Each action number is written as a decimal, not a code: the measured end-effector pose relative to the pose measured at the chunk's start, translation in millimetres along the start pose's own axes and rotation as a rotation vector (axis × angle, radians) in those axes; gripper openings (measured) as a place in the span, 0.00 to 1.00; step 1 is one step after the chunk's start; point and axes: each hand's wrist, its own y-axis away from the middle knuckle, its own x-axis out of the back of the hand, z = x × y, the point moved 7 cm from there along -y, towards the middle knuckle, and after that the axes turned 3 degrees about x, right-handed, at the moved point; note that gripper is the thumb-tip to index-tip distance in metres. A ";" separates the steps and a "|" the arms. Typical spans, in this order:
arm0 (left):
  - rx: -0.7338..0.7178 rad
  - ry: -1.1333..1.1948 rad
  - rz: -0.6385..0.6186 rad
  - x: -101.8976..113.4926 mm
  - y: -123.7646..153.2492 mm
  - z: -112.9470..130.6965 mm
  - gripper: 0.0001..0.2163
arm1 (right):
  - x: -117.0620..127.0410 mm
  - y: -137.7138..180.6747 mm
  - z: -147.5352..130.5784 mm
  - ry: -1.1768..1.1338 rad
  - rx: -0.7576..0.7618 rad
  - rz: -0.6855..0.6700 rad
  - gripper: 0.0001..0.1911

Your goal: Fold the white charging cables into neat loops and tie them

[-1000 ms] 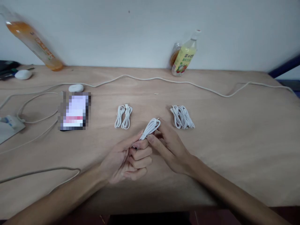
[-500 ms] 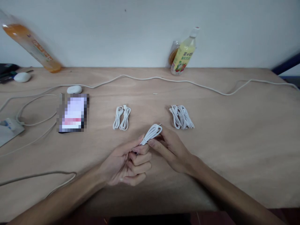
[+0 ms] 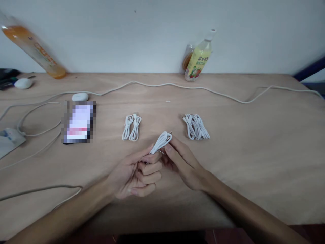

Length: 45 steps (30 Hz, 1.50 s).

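Note:
My left hand [image 3: 138, 173] is closed, its thumb and bent forefinger pinching the lower end of a coiled white cable [image 3: 161, 141]. The coil points up and to the right above the tabletop. A thin white tie end sticks out at its bound part. My right hand [image 3: 186, 166] is closed at the coil's right side, thumb beside the loops; its other fingertips are partly hidden behind the cable. Beyond my hands lie two coiled white cables [image 3: 131, 127] side by side on the left, and a group of several coiled white cables [image 3: 196, 127] on the right.
A phone [image 3: 79, 122] lies at left, below a white earbud case [image 3: 80, 97]. A long white cord [image 3: 172, 84] crosses the wooden table [image 3: 254, 145]. Along the wall stand an orange drink bottle [image 3: 38, 54] and a yellow drink bottle [image 3: 199, 61]. A power strip [image 3: 11, 140] is at far left.
The held cable has shifted slightly up and left. My right thumb has moved up along the coil, and a thin tie end now shows below it.

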 end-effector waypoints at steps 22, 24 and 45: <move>-0.021 -0.114 0.038 6.6 -0.6 1.3 0.21 | -12.0 -6.9 18.3 -0.409 -0.239 0.071 0.25; -0.020 -0.131 0.051 7.8 -0.1 0.7 0.21 | -12.0 -7.5 18.4 -0.453 -0.247 0.063 0.23; -0.507 -0.764 0.463 5.0 4.1 21.2 0.14 | -9.6 -10.9 3.3 -0.346 -0.132 0.164 0.26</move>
